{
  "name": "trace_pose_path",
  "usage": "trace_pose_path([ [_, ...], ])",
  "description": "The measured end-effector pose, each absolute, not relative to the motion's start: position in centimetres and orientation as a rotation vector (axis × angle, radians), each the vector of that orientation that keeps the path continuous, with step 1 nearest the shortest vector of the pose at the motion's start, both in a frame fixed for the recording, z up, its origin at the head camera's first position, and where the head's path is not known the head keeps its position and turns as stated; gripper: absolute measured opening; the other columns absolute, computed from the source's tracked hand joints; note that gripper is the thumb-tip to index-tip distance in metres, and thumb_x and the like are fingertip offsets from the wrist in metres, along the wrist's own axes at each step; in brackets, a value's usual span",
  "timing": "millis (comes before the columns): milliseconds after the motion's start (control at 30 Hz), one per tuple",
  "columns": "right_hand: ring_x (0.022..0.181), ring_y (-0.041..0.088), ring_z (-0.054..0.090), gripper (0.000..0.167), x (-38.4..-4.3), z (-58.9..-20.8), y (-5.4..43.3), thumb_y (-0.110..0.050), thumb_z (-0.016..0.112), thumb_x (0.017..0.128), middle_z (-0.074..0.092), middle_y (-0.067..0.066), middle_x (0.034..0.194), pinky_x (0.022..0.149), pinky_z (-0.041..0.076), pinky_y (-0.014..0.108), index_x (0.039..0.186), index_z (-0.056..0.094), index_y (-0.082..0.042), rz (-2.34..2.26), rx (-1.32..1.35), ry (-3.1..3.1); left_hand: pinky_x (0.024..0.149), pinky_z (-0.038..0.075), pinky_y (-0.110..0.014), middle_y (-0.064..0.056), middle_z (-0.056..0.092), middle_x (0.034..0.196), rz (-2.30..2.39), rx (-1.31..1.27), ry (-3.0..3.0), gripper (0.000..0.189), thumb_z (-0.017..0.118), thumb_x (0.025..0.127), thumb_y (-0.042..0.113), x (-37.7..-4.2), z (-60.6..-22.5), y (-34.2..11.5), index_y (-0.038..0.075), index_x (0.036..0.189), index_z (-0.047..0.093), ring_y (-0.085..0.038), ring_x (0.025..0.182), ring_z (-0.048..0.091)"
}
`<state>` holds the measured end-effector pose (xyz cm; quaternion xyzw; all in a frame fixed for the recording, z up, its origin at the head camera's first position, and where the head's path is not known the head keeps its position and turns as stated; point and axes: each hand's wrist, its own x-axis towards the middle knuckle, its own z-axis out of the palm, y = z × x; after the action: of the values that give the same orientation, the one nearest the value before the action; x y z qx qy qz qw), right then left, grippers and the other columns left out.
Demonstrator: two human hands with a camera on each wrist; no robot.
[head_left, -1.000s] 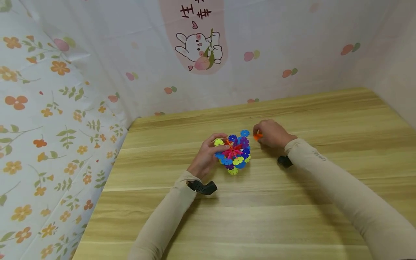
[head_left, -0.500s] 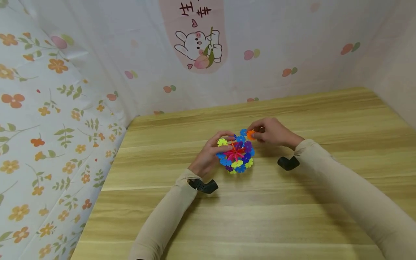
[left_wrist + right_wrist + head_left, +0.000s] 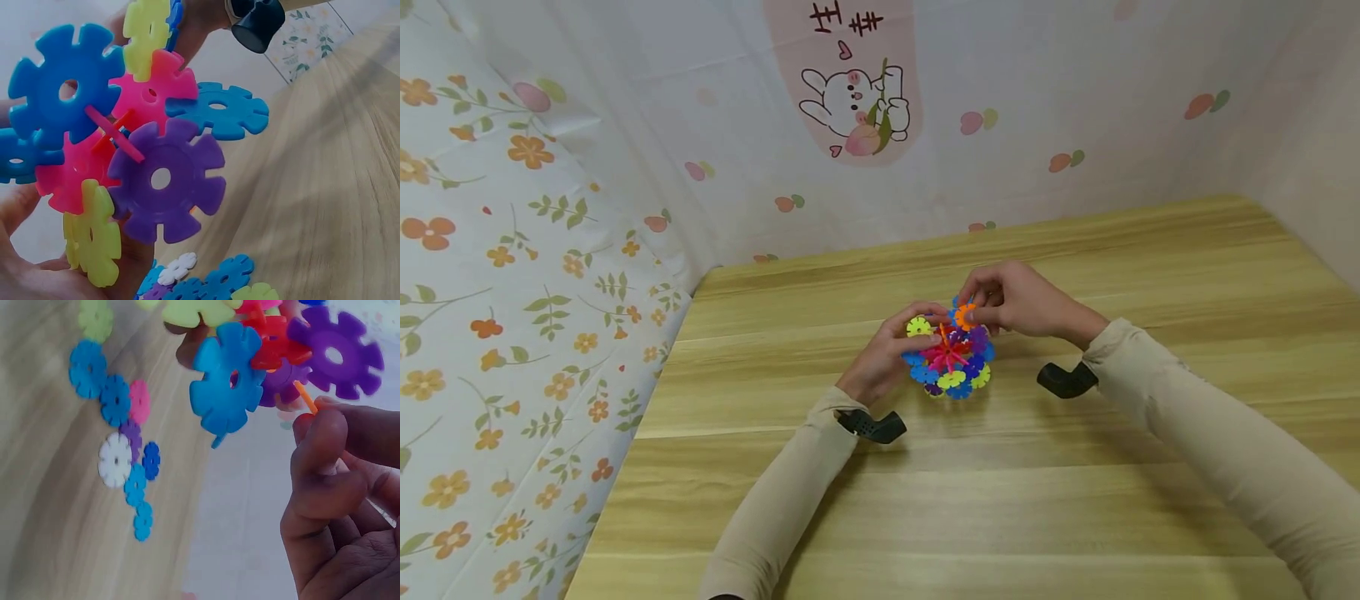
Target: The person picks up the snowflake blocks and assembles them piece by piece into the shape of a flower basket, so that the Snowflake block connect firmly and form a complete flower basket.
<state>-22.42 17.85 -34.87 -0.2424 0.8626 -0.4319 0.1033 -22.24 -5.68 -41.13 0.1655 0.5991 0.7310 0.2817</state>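
Note:
My left hand (image 3: pixel 880 358) holds a round cluster of interlocking snowflake discs (image 3: pixel 946 357), with pink and red in the middle and blue, purple and yellow-green around. In the left wrist view a purple disc (image 3: pixel 190 156) faces the camera, and the left palm (image 3: pixel 37 272) is behind the cluster. At the cluster's upper right, my right hand (image 3: pixel 1026 302) pinches an orange disc (image 3: pixel 965 317) between thumb and fingers. The right wrist view shows that orange disc (image 3: pixel 305 397) edge-on, close to the cluster's purple disc (image 3: pixel 356 356); whether they touch I cannot tell.
Loose discs lie on the wooden table (image 3: pixel 970 517) below the cluster, among them a white disc (image 3: pixel 112 465), a pink disc (image 3: pixel 140 403) and several blue ones. Patterned cloth (image 3: pixel 715 108) hangs behind the table and at the left. Each wrist wears a black camera.
My right hand has moved left with the orange disc, from beside the cluster up to its upper right edge. The left hand and cluster have shifted slightly to the right.

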Motion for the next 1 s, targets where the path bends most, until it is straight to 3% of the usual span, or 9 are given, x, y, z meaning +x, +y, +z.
trace_pose_path([
  [200,0.052,0.015,0.059,0.004,-22.0,-34.2,17.5,-0.008,0.071,0.092,0.069,0.005,0.07,0.052,0.05,0.027,0.093,0.072,-0.004,-1.179,-0.833,2.651,0.084,0.06,-0.029,0.0,0.052,0.125,1.984,0.435,1.598,0.043,0.055,0.099,0.006,-22.1,-41.2,-5.4,0.006,0.141,0.045,-0.014,0.098,0.067],
  [367,0.048,0.021,0.059,0.007,-22.4,-33.7,17.0,-0.003,0.072,0.088,0.069,0.004,0.065,0.051,0.049,0.027,0.083,0.073,-0.006,-1.101,-0.822,2.684,0.08,0.059,-0.027,-0.001,0.054,0.117,2.026,0.406,1.583,0.05,0.056,0.097,0.001,-22.1,-41.2,-5.1,0.002,0.144,0.041,-0.011,0.091,0.067],
  [500,0.045,0.018,0.057,0.011,-22.7,-33.7,16.6,0.005,0.072,0.083,0.07,0.006,0.067,0.051,0.051,0.028,0.078,0.073,-0.006,-1.085,-0.812,2.674,0.076,0.057,-0.025,-0.004,0.054,0.116,2.031,0.347,1.643,0.055,0.061,0.094,-0.001,-21.9,-41.2,-4.9,0.002,0.145,0.041,-0.011,0.089,0.064],
  [633,0.042,0.016,0.055,0.011,-23.1,-33.7,16.7,0.008,0.071,0.081,0.071,0.008,0.069,0.05,0.052,0.03,0.081,0.074,-0.003,-1.082,-0.806,2.612,0.08,0.059,-0.027,-0.016,0.055,0.127,2.017,0.287,1.673,0.054,0.064,0.092,-0.002,-21.7,-41.1,-4.5,0.008,0.142,0.047,-0.013,0.096,0.065],
  [767,0.041,0.018,0.052,0.012,-23.6,-33.3,17.1,0.01,0.067,0.081,0.07,0.011,0.068,0.05,0.053,0.033,0.083,0.073,0.0,-1.084,-0.75,2.513,0.078,0.059,-0.028,-0.028,0.05,0.137,2.007,0.287,1.657,0.052,0.065,0.091,-0.003,-21.7,-40.9,-3.9,0.012,0.139,0.049,-0.015,0.091,0.066],
  [1000,0.038,0.011,0.045,0.014,-24.5,-32.8,17.2,0.012,0.064,0.08,0.066,0.008,0.058,0.05,0.051,0.03,0.078,0.071,-0.001,-0.966,-0.701,2.359,0.076,0.054,-0.025,-0.022,0.036,0.152,1.944,0.329,1.712,0.056,0.064,0.092,-0.003,-21.7,-40.8,-3.4,0.005,0.143,0.044,-0.016,0.092,0.059],
])
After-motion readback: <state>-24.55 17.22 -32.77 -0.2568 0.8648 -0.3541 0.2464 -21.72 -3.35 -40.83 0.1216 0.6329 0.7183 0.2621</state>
